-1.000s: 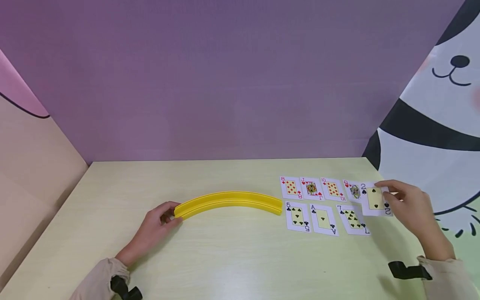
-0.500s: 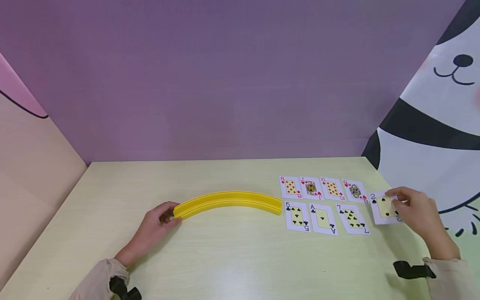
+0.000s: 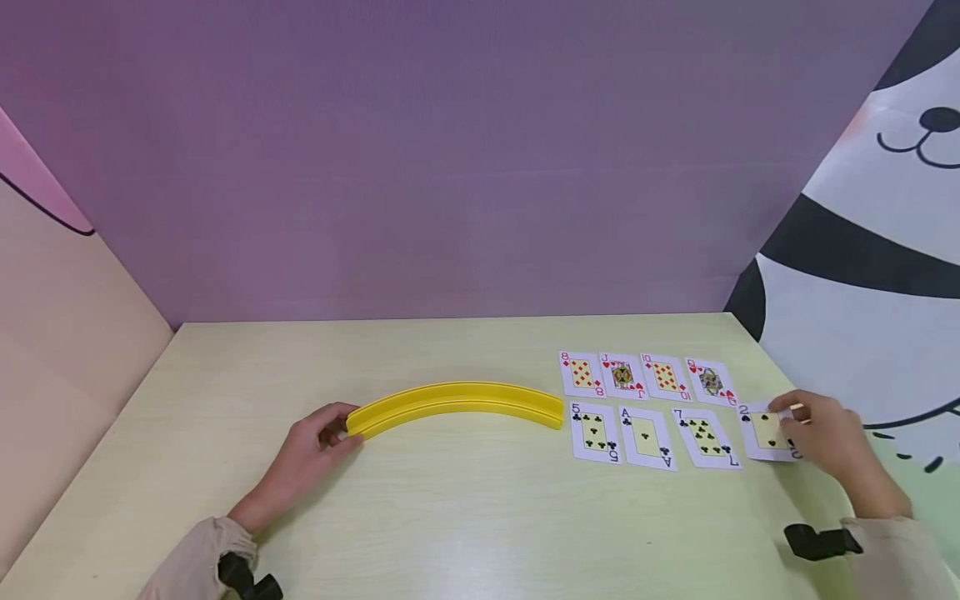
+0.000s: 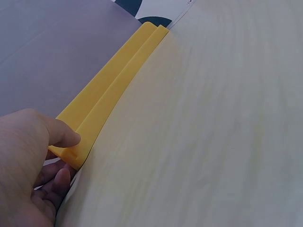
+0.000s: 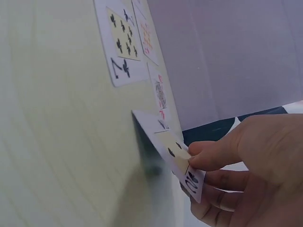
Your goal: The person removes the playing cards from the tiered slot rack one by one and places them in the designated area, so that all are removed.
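At the left end of a yellow curved track piece (image 3: 457, 398), my left hand (image 3: 300, 454) pinches it between thumb and fingers. The track piece lies on the table, its far end beside the playing cards. My right hand (image 3: 828, 437) pinches the right side of a two of spades (image 3: 761, 432), thumb on its face. In the right wrist view this card (image 5: 163, 137) is tilted, its held side raised off the table. Just left of it lies the seven of clubs (image 3: 705, 439), and behind it the red-suited face card (image 3: 710, 382).
An ace of clubs (image 3: 647, 439) and five of clubs (image 3: 595, 432) continue the front row. The back row has an eight (image 3: 581, 374), a jack (image 3: 622, 377) and a ten (image 3: 664, 378), all red. A purple wall panel (image 3: 450, 167) stands behind the table (image 3: 450, 517).
My right hand has carried the two of spades from over the back row's end, right and toward me, then lowered it beside the seven. My left hand and the track piece stay put.
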The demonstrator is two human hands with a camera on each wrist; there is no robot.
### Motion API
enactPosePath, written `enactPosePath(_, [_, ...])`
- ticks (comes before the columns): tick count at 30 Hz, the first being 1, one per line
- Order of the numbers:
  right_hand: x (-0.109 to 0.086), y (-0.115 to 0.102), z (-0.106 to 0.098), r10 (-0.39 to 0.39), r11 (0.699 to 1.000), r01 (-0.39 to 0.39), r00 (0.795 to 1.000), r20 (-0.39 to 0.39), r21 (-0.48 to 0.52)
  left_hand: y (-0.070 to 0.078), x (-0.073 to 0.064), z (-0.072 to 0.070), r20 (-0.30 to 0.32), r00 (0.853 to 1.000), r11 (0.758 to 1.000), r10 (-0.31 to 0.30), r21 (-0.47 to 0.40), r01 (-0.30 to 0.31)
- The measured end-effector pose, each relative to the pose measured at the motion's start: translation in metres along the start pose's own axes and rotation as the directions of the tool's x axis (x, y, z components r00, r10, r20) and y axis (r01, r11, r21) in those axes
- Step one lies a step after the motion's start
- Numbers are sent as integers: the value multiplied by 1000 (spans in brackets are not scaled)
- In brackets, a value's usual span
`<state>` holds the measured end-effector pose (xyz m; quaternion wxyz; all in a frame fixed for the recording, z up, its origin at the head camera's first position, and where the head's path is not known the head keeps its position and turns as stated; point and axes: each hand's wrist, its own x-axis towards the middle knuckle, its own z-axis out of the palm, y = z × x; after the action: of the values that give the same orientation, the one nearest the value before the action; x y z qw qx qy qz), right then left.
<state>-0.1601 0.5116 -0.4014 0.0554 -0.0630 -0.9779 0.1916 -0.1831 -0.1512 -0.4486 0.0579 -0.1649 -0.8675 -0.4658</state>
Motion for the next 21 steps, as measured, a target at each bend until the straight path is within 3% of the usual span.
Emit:
enactPosePath(10, [3, -8, 4, 12, 999, -9, 996, 84, -38, -1, 0, 0, 4, 1000, 1000, 5, 0, -5])
enactPosePath(21, [7, -25, 10, -23, 996, 38, 985, 171, -84, -2, 0, 0, 1, 1000, 1000, -5, 1, 5])
